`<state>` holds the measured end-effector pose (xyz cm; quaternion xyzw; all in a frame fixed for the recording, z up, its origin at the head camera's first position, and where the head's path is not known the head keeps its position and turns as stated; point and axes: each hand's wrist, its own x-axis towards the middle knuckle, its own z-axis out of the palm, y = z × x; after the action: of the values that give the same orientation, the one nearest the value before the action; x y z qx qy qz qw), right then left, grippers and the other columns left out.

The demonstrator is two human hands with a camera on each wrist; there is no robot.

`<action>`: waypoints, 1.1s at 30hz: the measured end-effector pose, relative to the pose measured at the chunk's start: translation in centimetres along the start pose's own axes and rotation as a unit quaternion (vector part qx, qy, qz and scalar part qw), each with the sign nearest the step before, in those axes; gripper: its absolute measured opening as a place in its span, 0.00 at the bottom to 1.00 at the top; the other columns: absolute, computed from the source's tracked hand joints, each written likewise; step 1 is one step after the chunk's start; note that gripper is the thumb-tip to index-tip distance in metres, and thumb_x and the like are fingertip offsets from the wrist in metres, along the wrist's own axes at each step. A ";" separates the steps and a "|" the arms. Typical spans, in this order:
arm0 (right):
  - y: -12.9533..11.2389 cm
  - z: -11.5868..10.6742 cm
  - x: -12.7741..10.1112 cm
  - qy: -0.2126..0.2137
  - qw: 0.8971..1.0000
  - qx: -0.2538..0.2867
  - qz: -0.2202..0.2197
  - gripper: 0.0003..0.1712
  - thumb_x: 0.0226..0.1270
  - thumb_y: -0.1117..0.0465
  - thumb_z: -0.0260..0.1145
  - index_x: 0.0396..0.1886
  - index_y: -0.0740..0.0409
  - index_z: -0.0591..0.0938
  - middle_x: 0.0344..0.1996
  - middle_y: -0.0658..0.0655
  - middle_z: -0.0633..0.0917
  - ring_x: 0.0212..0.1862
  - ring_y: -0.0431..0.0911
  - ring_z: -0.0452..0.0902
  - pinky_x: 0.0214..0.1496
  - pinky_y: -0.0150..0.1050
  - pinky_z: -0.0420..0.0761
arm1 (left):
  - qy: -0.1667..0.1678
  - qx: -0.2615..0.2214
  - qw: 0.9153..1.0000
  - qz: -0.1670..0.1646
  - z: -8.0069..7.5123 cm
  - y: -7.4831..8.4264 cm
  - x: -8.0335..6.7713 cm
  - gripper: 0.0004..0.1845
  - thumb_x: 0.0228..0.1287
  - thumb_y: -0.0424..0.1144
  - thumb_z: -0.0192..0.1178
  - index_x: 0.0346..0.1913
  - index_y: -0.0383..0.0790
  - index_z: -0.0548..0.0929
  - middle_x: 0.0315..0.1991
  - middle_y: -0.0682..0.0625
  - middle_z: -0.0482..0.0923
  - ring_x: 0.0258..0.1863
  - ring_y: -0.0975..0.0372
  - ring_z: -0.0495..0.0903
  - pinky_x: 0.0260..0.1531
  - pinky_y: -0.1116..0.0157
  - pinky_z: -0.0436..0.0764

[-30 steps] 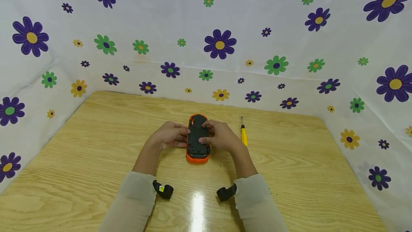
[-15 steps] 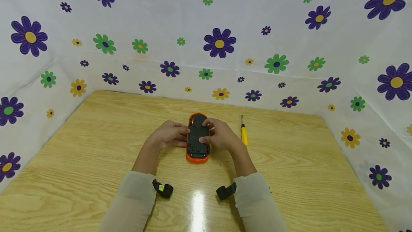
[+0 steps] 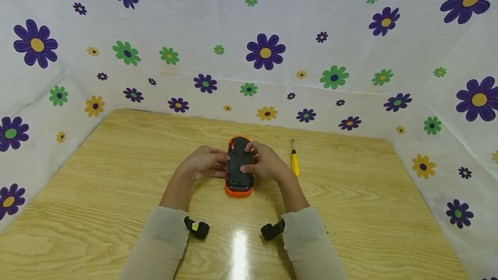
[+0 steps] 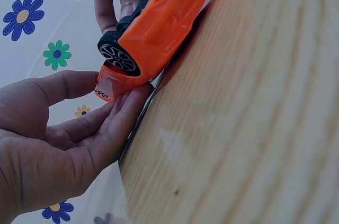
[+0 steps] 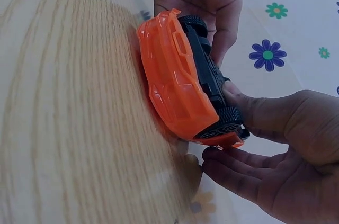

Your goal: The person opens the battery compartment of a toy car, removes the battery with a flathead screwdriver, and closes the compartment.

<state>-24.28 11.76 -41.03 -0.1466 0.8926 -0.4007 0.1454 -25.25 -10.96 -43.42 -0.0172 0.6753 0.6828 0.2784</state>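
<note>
An orange toy car (image 3: 238, 191) lies upside down at the middle of the table, its black underside facing up. My left hand (image 3: 204, 163) holds its left side, with thumb and fingers pinching the orange shell in the left wrist view. On the other side, my right hand (image 3: 266, 163) grips the car, the thumb pressed on the black base and a bent finger farther up. A black wheel (image 4: 119, 56) with grey spokes shows beside the left fingers. In the right wrist view, right fingertips (image 5: 212, 155) lie under the edge of the shell.
A screwdriver (image 3: 295, 163) with a yellow handle lies on the wooden table (image 3: 362, 193), right of the right hand. White cloth (image 3: 218, 25) printed with flowers stands around the back and sides. Each sleeve cuff carries a small black camera (image 3: 200, 229).
Both hands keep their hold on the car, which stays in place. The view has shifted very slightly.
</note>
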 end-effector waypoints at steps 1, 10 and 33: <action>0.0 0.0 0.0 0.000 1.000 0.002 0.001 0.25 0.64 0.61 0.77 0.55 0.57 0.75 0.49 0.59 0.81 0.46 0.51 0.79 0.48 0.44 0.84 | -0.001 0.001 1.000 0.001 0.0 0.0 -0.1 0.24 0.75 0.33 0.58 0.69 0.24 0.72 0.49 0.34 0.84 0.43 0.54 0.87 0.46 0.55 0.89; -0.7 0.1 -0.4 0.025 1.000 0.006 0.012 0.25 0.61 0.63 0.79 0.53 0.56 0.75 0.55 0.62 0.79 0.49 0.54 0.79 0.50 0.47 0.83 | -0.008 -0.001 1.000 0.003 -0.1 -0.1 0.0 0.24 0.76 0.33 0.57 0.69 0.23 0.71 0.48 0.35 0.84 0.42 0.54 0.87 0.46 0.54 0.89; -1.8 -0.5 -1.2 0.086 0.996 0.003 -0.029 0.09 0.70 0.71 0.69 0.46 0.59 0.80 0.39 0.58 0.84 0.38 0.51 0.82 0.41 0.43 0.86 | -0.004 0.005 1.000 0.006 0.0 0.0 -0.1 0.24 0.76 0.34 0.58 0.69 0.24 0.71 0.50 0.34 0.83 0.43 0.53 0.87 0.46 0.54 0.89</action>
<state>-23.15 11.39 -39.12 -0.1373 0.8961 -0.4184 0.0564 -25.20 -11.03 -43.39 -0.0088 0.6779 0.6807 0.2775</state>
